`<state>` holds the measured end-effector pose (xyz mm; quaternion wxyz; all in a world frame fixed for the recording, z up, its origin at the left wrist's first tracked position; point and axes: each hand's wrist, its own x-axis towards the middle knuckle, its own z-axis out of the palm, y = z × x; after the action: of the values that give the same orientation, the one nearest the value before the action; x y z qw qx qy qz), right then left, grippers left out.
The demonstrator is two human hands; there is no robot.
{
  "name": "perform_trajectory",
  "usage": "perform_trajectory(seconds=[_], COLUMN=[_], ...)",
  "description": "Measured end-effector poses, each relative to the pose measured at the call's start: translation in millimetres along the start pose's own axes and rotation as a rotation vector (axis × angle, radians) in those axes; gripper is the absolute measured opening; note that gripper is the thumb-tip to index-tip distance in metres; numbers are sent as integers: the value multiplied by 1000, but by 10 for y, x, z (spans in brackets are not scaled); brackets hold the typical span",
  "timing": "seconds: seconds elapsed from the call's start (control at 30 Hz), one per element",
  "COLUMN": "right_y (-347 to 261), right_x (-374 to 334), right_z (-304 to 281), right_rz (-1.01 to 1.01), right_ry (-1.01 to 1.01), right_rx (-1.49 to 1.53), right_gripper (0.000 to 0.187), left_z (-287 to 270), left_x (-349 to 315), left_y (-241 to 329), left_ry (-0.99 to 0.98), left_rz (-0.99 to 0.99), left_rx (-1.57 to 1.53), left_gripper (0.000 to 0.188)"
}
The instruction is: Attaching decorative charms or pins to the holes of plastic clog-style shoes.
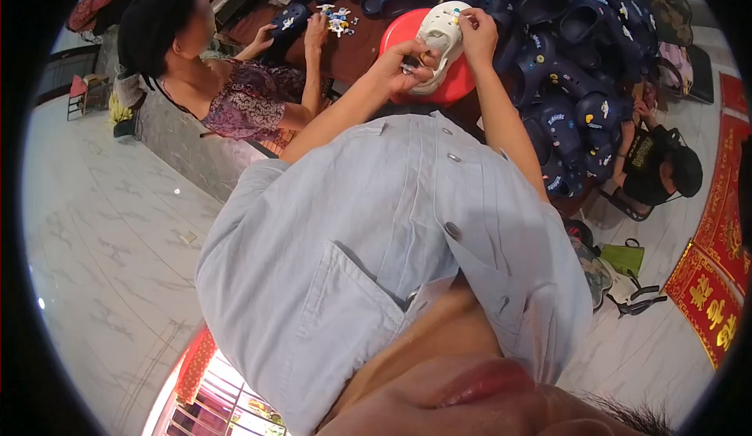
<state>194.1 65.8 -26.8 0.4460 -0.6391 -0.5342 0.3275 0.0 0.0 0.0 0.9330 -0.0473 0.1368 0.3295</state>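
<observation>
A white clog point(443, 30) with a perforated upper lies over a red round surface point(398, 38), toe pointing away from me. My left hand point(407, 66) is closed at the clog's left side near the heel opening, its fingers curled against it. Something small and dark shows by those fingertips, too small to name. At the toe, my right hand point(479, 38) pinches at a small yellow-and-blue shoe charm point(455, 18) on the upper. The fingertips partly cover that charm.
Dark blue clogs point(548, 68) with charms are heaped at the right and back. On the left, a person in a black cap point(153, 25) handles a dark blue clog point(290, 21) beside loose charms point(338, 21). Another capped person point(666, 166) sits at the right.
</observation>
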Motion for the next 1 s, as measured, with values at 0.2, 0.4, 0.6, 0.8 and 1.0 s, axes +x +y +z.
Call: perform_trajectory(seconds=[0.2, 0.4, 0.6, 0.8, 1.0], right_y=[-23, -93, -117, -111, -103], right_x=[-44, -52, -39, -11, 14], right_z=[-72, -178, -194, -217, -262], right_rz=[-581, -724, -746, -761, -780], right_ry=[163, 56, 13, -57, -112], right_rx=[-398, -468, -436, -447, -524], right_gripper=[11, 12, 13, 19, 22], left_z=[87, 80, 152, 208, 222], left_x=[-33, 35, 25, -10, 9], left_y=[46, 135, 128, 161, 101], left_ry=[97, 105, 97, 104, 90], left_rz=[22, 125, 185, 169, 195], left_rx=[-41, -11, 77, 166, 380], left_gripper=[18, 14, 11, 9, 23])
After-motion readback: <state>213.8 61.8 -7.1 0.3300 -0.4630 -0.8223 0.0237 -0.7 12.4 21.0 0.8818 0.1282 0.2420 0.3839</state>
